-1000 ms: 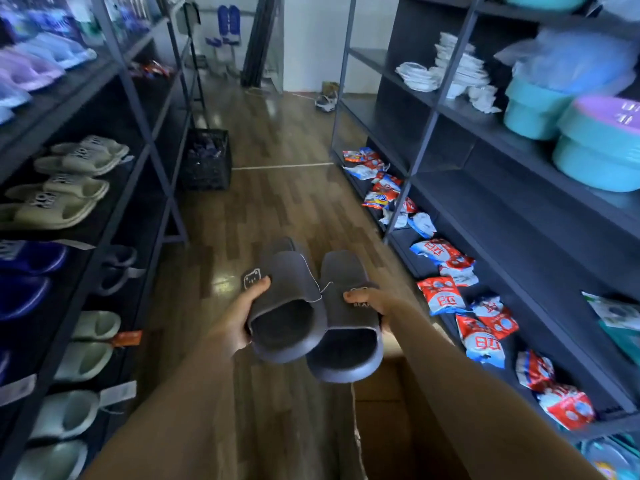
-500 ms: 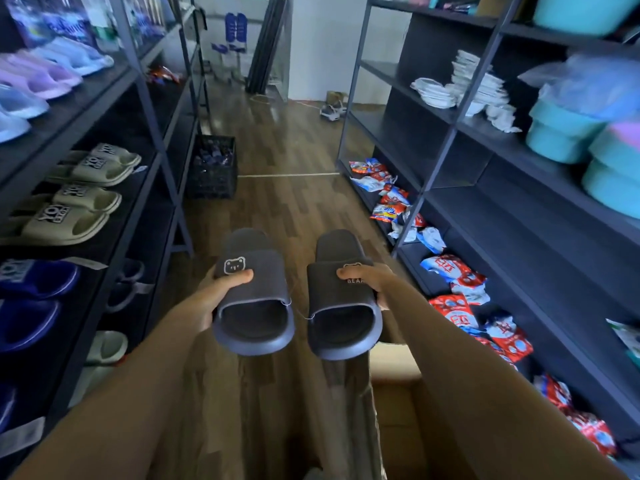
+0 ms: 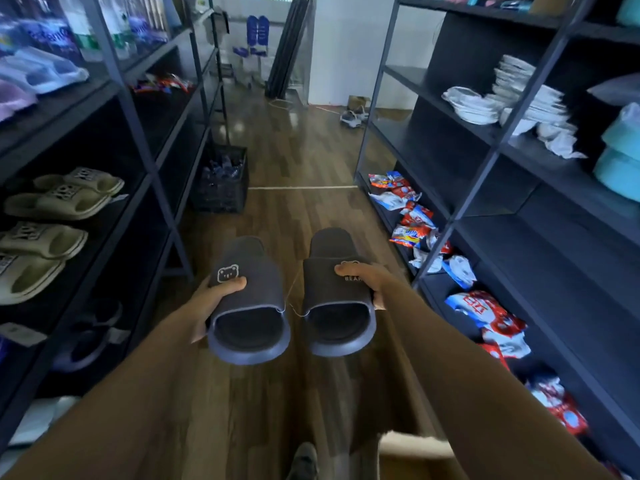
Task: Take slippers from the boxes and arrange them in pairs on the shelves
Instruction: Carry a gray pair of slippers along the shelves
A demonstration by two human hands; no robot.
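Head camera looked down a narrow aisle where a person stood holding a pair of dark slippers out in front, above the wooden floor [image 3: 304, 209]. The left hand [image 3: 214, 301] gripped the bear-face slipper [image 3: 252, 306], thumb pressed on the strap just below the little bear emblem. The fingers went underneath the sole, and I could not see them. The right hand [image 3: 369, 278] gripped the other slipper [image 3: 337, 299] the same way, thumb lying across the strap over the printed letters, fingers curled round its outer edge. Both slippers pointed toes away from the person, side by side but not touching, and a thin thread [image 3: 286, 303] ran between their inner edges.

Neither slipper was on a shelf yet. On the left shelving [image 3: 147, 168], olive slippers [image 3: 59, 200] sat in pairs on a middle level, with pale blue and lilac ones higher up and darker ones lower down. A black crate [image 3: 221, 187] stood on the floor at the foot of that rack. The right shelving [image 3: 554, 244] held stacked white bowls [image 3: 512, 95] and teal basins [image 3: 620, 161], and red and blue snack packets [image 3: 412, 216] lay along its lowest level. A cardboard box [image 3: 412, 455] sat open at the bottom edge of view, under the right forearm, beside the toe of a shoe [image 3: 304, 460].
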